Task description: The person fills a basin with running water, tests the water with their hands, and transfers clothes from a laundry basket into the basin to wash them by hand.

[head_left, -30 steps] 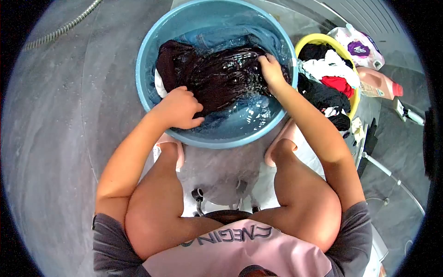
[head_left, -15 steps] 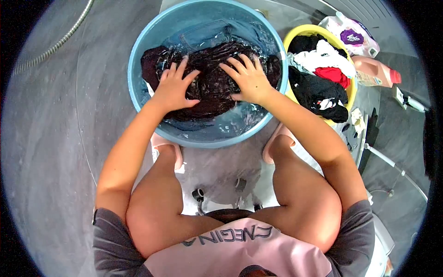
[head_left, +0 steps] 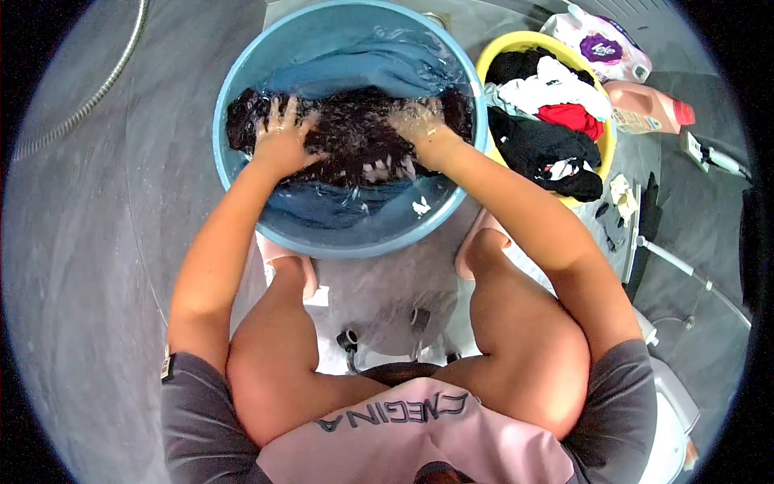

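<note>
A blue basin of water stands on the floor in front of me. In it lies a wet dark garment, spread across the middle, with blue cloth behind it under the water. My left hand presses flat on the garment's left part, fingers spread and partly under water. On its right part rests my right hand, open as well, its fingers submerged and blurred by the ripples. Neither hand is wrapped around the cloth.
Right of the basin, a yellow tub holds black, white and red clothes. Beyond it are a pink bottle and a white bag with a purple label. A shower hose hangs at upper left. Pink slippers are by the basin's front.
Both hands have pushed down, sinking the dark garment and the fingers deeper into the water. More blue cloth shows at the basin's front. The view has shifted slightly.
</note>
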The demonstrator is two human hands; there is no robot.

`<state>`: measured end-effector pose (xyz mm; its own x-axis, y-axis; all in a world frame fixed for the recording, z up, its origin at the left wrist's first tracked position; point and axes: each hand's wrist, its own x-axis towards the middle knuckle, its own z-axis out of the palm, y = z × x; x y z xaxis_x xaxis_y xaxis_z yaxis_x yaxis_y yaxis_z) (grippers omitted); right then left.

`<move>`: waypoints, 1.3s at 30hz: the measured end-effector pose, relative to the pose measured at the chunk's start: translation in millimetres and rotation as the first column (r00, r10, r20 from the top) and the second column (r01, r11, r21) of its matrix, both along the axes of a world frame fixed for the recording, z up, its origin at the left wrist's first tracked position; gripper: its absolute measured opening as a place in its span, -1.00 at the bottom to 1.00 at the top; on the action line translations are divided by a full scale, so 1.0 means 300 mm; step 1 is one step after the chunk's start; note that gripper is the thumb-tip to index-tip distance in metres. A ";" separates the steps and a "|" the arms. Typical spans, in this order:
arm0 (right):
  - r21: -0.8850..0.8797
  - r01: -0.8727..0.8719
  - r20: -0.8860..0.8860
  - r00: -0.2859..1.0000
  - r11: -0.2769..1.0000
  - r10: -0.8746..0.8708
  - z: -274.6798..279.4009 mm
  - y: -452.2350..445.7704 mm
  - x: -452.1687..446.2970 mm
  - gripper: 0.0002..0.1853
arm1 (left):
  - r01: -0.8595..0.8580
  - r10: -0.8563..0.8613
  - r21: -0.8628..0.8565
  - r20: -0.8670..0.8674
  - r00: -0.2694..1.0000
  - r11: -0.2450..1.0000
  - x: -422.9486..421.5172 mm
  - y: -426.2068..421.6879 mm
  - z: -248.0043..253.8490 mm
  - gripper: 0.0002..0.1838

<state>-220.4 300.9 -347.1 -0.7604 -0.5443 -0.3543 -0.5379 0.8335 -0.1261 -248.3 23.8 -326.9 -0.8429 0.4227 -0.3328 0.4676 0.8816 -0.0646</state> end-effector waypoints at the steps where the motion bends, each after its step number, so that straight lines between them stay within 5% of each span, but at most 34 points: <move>1: 0.002 0.011 0.000 1.000 1.000 -0.011 0.001 0.002 0.006 -0.18 | -0.023 0.023 0.004 0.058 0.998 1.000 -0.008 0.001 0.000 -0.17; 3: -0.153 0.007 -0.033 0.999 0.988 -0.012 0.005 0.027 0.022 -0.22 | 0.058 -0.058 0.018 -0.044 0.997 0.998 0.003 -0.008 0.005 -0.31; 5: -0.303 0.000 -0.137 0.990 0.953 -0.043 0.000 0.028 0.019 -0.55 | 0.037 -0.015 0.253 -0.088 0.996 0.967 0.008 -0.027 0.003 -0.50; 7: -0.374 0.018 -0.108 0.992 0.927 -0.063 0.044 0.036 0.031 -0.67 | 0.138 -0.075 0.346 -0.189 0.979 0.928 0.034 -0.023 0.019 -0.59; 11: -0.616 0.061 -0.166 0.964 0.786 -0.206 0.025 0.041 0.009 -0.74 | 0.325 -0.183 0.515 -0.306 0.934 0.793 0.047 0.053 0.074 -0.68; 13: -0.698 -0.006 -0.297 0.912 0.716 -0.282 0.033 0.055 -0.007 -0.75 | 0.384 -0.238 0.524 -0.325 0.915 0.760 0.051 0.112 0.113 -0.51; 17: -0.712 -0.013 -0.271 0.927 0.702 -0.258 0.052 0.129 -0.015 -0.64 | 0.365 -0.332 0.428 -0.152 0.931 0.827 0.071 0.198 0.102 -0.29; 19: -0.598 -0.028 -0.308 0.931 0.801 -0.198 0.077 0.175 0.009 -0.57 | 0.243 -0.259 0.256 0.033 0.965 0.936 0.104 0.214 0.081 -0.27; 22: -0.647 -0.167 -0.413 0.897 0.744 -0.158 0.143 0.252 0.060 -0.50 | 0.330 -0.337 0.218 -0.002 0.941 0.919 0.100 0.197 0.048 -0.31; 25: -0.610 0.121 -0.439 0.771 0.783 -0.461 0.121 0.394 0.144 -0.41 | 0.331 -0.349 0.180 0.074 0.934 0.926 0.093 0.220 0.061 -0.35; 27: -0.570 0.389 -0.421 0.617 0.723 -0.665 0.049 0.471 0.197 -0.34 | 0.220 -0.261 0.306 0.101 0.960 0.926 0.087 0.248 0.068 -0.42; 32: -0.519 0.471 -0.343 0.649 0.713 -0.679 -0.026 0.534 0.235 -0.35 | 0.186 -0.168 0.619 -0.088 0.982 0.763 0.065 0.390 0.111 -0.55; 36: -0.649 0.544 -0.242 0.516 0.532 -0.822 -0.039 0.507 0.217 -0.50 | 0.236 -0.199 0.700 -0.135 0.971 0.674 0.051 0.539 0.153 -0.51; 38: -0.737 0.504 -0.277 0.383 0.451 -0.881 -0.022 0.487 0.207 -0.56 | 0.234 -0.246 0.763 -0.102 0.964 0.603 0.049 0.612 0.148 -0.32; 39: -0.784 0.538 -0.139 0.332 0.308 -0.933 0.001 0.480 0.206 -0.58 | 0.244 -0.276 0.789 -0.099 0.956 0.564 0.050 0.651 0.146 -0.22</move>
